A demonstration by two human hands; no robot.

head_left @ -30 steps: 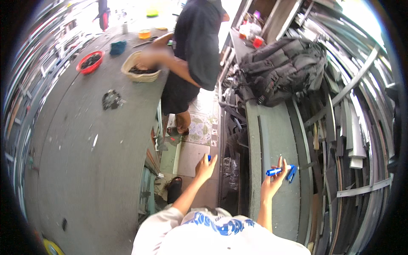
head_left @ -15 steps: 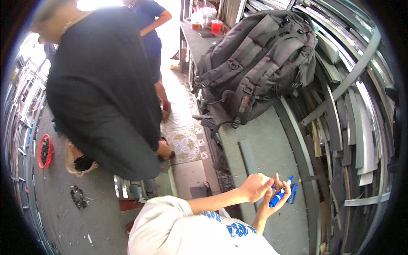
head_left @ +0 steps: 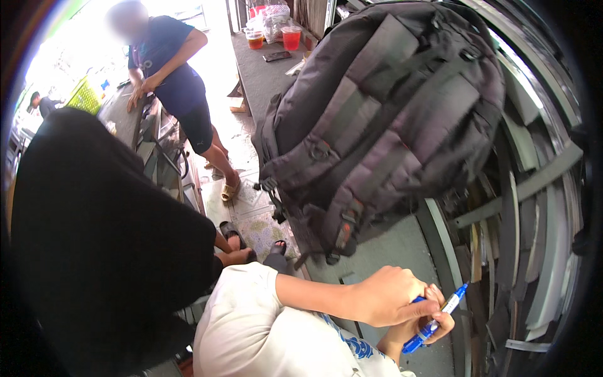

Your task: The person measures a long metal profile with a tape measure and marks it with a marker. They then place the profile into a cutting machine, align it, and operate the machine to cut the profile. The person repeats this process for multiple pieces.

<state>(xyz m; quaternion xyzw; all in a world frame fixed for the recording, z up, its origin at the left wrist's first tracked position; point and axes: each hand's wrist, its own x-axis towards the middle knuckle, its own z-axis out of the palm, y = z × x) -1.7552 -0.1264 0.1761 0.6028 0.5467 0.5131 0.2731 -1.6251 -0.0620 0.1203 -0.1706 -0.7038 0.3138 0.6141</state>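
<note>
On our side of the backpack (head_left: 389, 119), the blue marker (head_left: 450, 305) sits gripped in our right hand (head_left: 411, 328), pointed end forward and rightward; our left hand (head_left: 384, 295) is curled closed over that hand, seemingly pinching a small blue piece (head_left: 419, 300). For good control, we'd judge, steady the barrel firmly and hold the point clear of skin.

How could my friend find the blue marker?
Start at the huge black fabric backpack on the grey bench, then look below it, where the bare left hand and right hand are close together. In the right hand is a long, slim blue marker with a white band, tip slanting up rightward. Its length and white band set it apart from the small blue piece by the left hand.
</note>
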